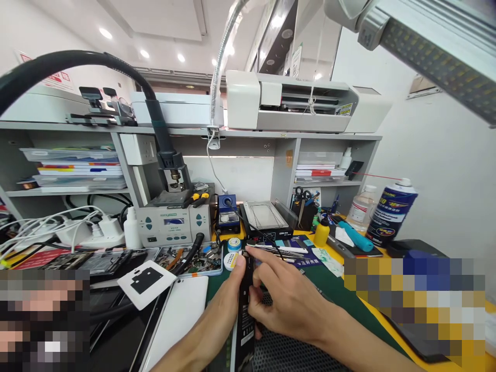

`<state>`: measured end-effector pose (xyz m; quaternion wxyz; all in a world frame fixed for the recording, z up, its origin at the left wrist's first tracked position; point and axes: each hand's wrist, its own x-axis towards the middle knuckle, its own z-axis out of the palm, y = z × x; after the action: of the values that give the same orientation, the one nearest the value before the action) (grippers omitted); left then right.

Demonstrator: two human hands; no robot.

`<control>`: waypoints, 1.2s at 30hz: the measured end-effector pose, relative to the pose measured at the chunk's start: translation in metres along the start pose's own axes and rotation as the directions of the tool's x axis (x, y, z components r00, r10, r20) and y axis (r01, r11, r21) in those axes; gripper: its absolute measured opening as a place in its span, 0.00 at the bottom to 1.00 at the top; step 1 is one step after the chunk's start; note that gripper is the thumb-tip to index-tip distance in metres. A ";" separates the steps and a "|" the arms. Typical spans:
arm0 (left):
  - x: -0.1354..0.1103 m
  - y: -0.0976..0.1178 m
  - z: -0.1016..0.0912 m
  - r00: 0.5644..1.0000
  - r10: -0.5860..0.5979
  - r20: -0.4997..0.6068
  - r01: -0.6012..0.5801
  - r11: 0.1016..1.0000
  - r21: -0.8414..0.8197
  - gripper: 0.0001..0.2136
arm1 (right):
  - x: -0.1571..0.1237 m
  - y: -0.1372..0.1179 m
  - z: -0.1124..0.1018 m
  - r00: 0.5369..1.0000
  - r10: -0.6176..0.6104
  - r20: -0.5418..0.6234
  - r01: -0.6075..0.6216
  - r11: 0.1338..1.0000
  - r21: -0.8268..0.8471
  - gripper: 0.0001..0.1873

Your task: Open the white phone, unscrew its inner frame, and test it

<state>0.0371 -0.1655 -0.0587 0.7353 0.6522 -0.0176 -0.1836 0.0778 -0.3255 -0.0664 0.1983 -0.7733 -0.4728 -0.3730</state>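
Note:
An opened phone [245,310] stands on edge, tilted, in the lower middle, its dark inside with a labelled battery facing me. My left hand [219,318] grips it from the left, thumb along the upper edge. From the right, my right hand [284,294] reaches in with the index finger stretched to the phone's top end. Its other fingers are curled against the right edge; whether they pinch a small part there is hidden. Just behind the fingertips sit a small blue-lidded jar [234,244] and a white round tin [230,260].
A parts tray [222,257], white panel [182,310] and white card [147,283] lie left. Behind are a hot-air station [174,226], soldering station [228,221] and heating plate [265,214]. A yellow bottle [321,233] and spray can [392,212] stand right. A dark perforated mat [294,356] lies below.

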 end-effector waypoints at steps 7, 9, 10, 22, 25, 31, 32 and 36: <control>0.007 0.002 -0.032 0.920 0.055 0.389 0.028 0.978 -0.205 0.24 | 0.000 0.000 -0.001 0.999 0.012 -0.052 -0.008 0.998 0.070 0.09; 0.008 0.002 -0.037 0.889 0.087 0.449 0.023 0.972 -0.232 0.25 | -0.001 -0.001 -0.002 0.999 0.012 -0.049 -0.008 0.997 0.074 0.09; 0.009 0.001 -0.038 0.877 0.099 0.470 0.021 0.969 -0.244 0.24 | -0.001 -0.001 -0.001 0.999 0.014 -0.043 -0.011 0.997 0.075 0.08; 0.014 -0.001 -0.035 0.881 0.102 0.462 0.010 0.972 -0.233 0.26 | -0.007 0.000 0.000 0.998 0.062 0.025 -0.065 0.988 0.141 0.08; 0.014 -0.003 -0.036 0.886 0.091 0.454 0.020 0.972 -0.234 0.23 | -0.007 0.000 0.000 0.998 0.057 0.013 -0.059 0.988 0.139 0.08; 0.015 -0.007 -0.037 0.893 0.092 0.441 0.037 0.961 -0.275 0.20 | -0.009 0.000 0.001 0.999 0.049 -0.015 -0.047 0.991 0.129 0.09; 0.015 -0.007 -0.037 0.891 0.092 0.445 0.041 0.959 -0.281 0.19 | -0.009 0.000 0.001 0.998 0.053 -0.020 -0.050 0.990 0.131 0.09; 0.016 -0.006 -0.037 0.884 0.089 0.460 0.057 0.954 -0.296 0.18 | -0.009 0.000 0.003 0.997 0.065 -0.052 -0.058 0.991 0.123 0.10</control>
<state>0.0600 -0.1357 -0.0733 0.8012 0.4688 -0.1717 -0.3298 0.0760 -0.3288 -0.0750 0.2694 -0.7634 -0.4648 -0.3585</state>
